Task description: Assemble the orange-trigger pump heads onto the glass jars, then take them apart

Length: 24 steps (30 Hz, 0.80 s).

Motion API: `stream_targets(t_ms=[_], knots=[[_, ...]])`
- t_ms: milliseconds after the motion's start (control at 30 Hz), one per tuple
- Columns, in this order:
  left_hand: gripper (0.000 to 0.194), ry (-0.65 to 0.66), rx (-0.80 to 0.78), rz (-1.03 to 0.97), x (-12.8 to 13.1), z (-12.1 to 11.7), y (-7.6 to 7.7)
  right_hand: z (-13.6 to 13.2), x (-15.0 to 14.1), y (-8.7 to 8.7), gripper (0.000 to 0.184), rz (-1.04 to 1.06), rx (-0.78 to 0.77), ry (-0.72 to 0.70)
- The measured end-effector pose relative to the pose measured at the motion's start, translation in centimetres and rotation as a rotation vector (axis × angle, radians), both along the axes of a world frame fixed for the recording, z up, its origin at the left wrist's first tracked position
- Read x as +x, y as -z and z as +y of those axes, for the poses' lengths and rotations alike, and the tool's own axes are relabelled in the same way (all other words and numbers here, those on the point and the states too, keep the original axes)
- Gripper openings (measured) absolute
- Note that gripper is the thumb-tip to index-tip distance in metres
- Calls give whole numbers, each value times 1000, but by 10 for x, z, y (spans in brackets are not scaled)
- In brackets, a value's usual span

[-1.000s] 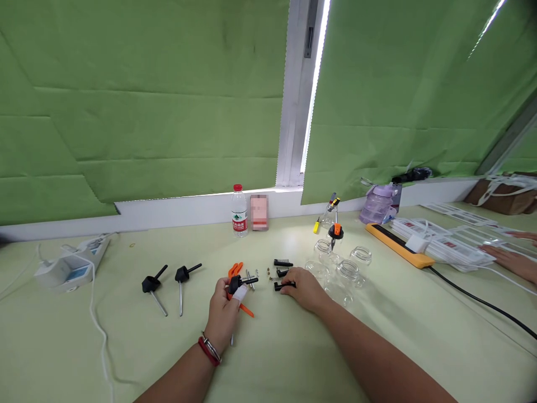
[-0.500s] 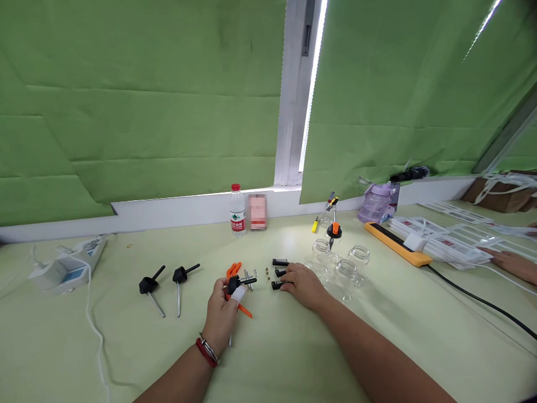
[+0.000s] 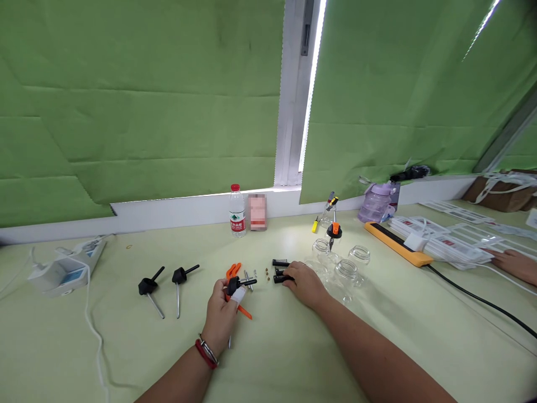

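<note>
My left hand (image 3: 222, 310) is closed around a black pump-head-like part (image 3: 237, 284) with a thin black spout and a metal tube, whose lower end shows below the hand. Beneath it on the table lie orange clip-like levers (image 3: 234, 270) and small metal pins (image 3: 249, 280), partly hidden. My right hand (image 3: 308, 284) has its fingers closed over the near end of a row of black tubes with springs (image 3: 282, 279); its fingertips are partly hidden. Between the hands lie several tiny brass-coloured bits (image 3: 267, 274). Two similar black parts with metal tubes (image 3: 147, 286) rest to the left.
Several clear glass jars (image 3: 346, 271) stand beyond my right forearm, near an assembled black-and-orange top (image 3: 334, 230). A water bottle (image 3: 237, 211) is at the back. An orange power strip (image 3: 397, 244) and another person's hand (image 3: 512, 264) are on the right; a white power strip (image 3: 69, 268) is left.
My right hand has shifted slightly away from me, and the nearest black tube has moved closer to the others. My left hand has stayed in place with its part.
</note>
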<state>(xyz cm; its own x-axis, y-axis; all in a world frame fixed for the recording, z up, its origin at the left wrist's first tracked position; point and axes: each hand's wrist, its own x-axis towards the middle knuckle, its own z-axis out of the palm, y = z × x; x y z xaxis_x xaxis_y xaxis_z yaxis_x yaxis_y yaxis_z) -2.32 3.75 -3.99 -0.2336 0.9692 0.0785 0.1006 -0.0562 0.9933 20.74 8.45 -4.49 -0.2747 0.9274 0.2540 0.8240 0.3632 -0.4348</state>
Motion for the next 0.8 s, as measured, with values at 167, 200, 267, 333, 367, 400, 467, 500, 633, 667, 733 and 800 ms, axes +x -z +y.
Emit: stream_targets(t_ms=[167, 200, 267, 333, 367, 400, 467, 500, 633, 667, 733, 800], knots=[[28, 145, 3, 75, 0, -1, 2, -20, -16, -12, 20, 262, 11, -107], [27, 187, 26, 81, 0, -2, 2, -25, -20, -14, 22, 329, -34, -164], [26, 288, 64, 86, 2, -4, 1, -34, -28, -18, 25, 419, -162, -267], [23, 381, 72, 99, 4, -7, -1, -40, -33, -19, 27, 444, -302, -328], [22, 416, 65, 113, 4, -7, -2, -41, -35, -19, 28, 455, -357, -337], [21, 443, 54, 131, 4, -8, -3, -41, -35, -18, 27, 478, -403, -337], [20, 485, 37, 161, 4, -9, -5, -41, -35, -14, 23, 587, -502, -311], [21, 505, 36, 166, 4, -9, -6, -40, -35, -13, 23, 665, -574, -301], [21, 596, 62, 168, 5, -10, -7, -37, -30, -9, 34, 908, -880, -358], [21, 613, 72, 186, 6, -10, -7, -36, -28, -9, 36, 930, -925, -371], [21, 624, 88, 246, 7, -11, -7, -35, -25, -7, 36, 948, -982, -342], [20, 627, 91, 311, 7, -12, -7, -34, -24, -4, 36, 947, -1009, -287]])
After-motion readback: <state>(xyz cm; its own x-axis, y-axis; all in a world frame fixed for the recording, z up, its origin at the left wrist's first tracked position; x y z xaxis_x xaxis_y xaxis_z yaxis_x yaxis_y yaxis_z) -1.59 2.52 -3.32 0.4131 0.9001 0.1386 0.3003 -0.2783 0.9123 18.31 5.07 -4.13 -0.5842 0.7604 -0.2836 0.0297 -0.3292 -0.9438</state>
